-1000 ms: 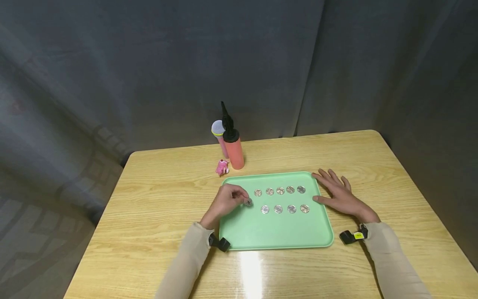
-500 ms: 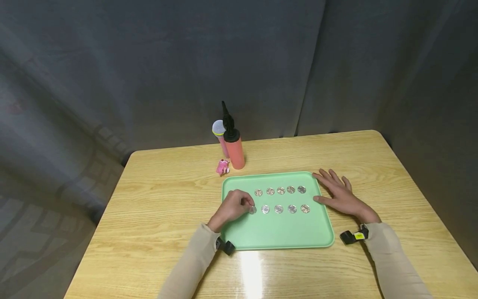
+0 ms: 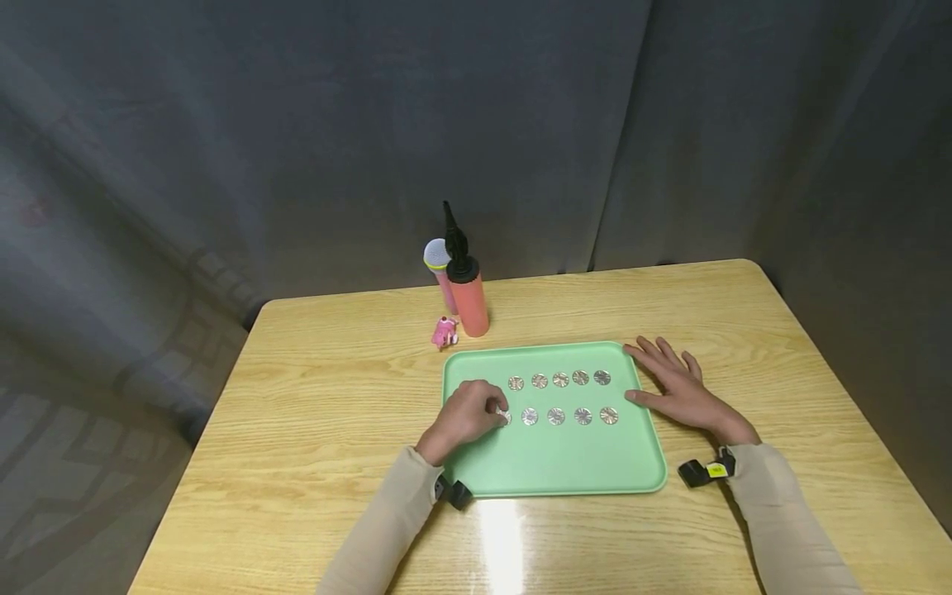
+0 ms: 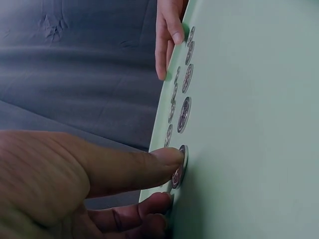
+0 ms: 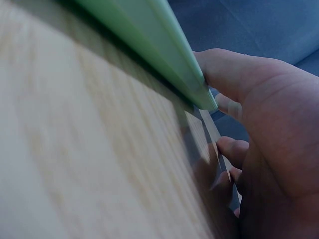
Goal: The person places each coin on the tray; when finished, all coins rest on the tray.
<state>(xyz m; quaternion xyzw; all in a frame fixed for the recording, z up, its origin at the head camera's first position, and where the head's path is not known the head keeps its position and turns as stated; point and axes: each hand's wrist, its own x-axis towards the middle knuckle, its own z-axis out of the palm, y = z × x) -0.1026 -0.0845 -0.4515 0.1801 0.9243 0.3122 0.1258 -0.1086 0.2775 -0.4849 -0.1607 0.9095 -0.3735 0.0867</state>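
Coins laid out in two rows on the flat mint-green plastic tray [image 3: 550,463], centre of the head view. Upper row has five small round silvery coins [image 3: 559,379]; lower row shows four clear of the hand [image 3: 569,416], plus a fifth silvery coin [image 3: 505,418] at its left end, under the left fingertips. Judging by that, both rows are at five; the last coin looks seated or nearly so, with only the release left. No loose coins visible elsewhere on the light wooden table [image 3: 335,397].

Left hand [image 3: 463,418], centre-left of the head view: fingers curled in, thumb and fingertips pinching that last coin. In the left wrist view the thumb [image 4: 164,159] presses onto the coin's [image 4: 178,169] rim against the tray floor, other fingertips curled just below it. Grip not released.

Right hand [image 3: 678,388], right of the tray: fingers straight and spread, lying flat on the table, holding nothing. In the right wrist view its thumb [image 5: 234,74] touches the tray's edge [image 5: 164,59], apparently steadying it.
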